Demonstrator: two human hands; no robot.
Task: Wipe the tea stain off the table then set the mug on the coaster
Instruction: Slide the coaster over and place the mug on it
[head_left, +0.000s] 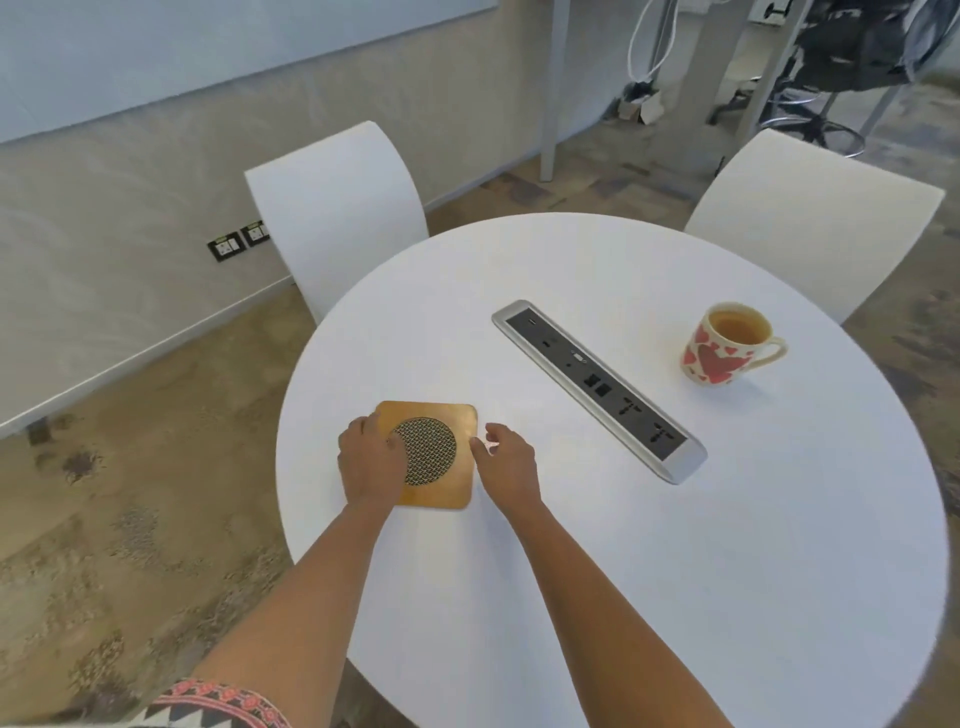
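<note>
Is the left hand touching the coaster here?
Touching. The head view shows the left hand lying on the coaster, fingers overlapping its left edge and mesh centre.

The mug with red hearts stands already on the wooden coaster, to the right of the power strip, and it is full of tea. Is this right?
Not quite. In the head view the mug stands on the bare table, right of the power strip and full of tea. The coaster lies left of the strip, apart.

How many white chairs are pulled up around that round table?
2. One white chair stands at the table's far left edge, the other white chair at its far right, behind the mug. Any on the near side would be out of view.
</note>
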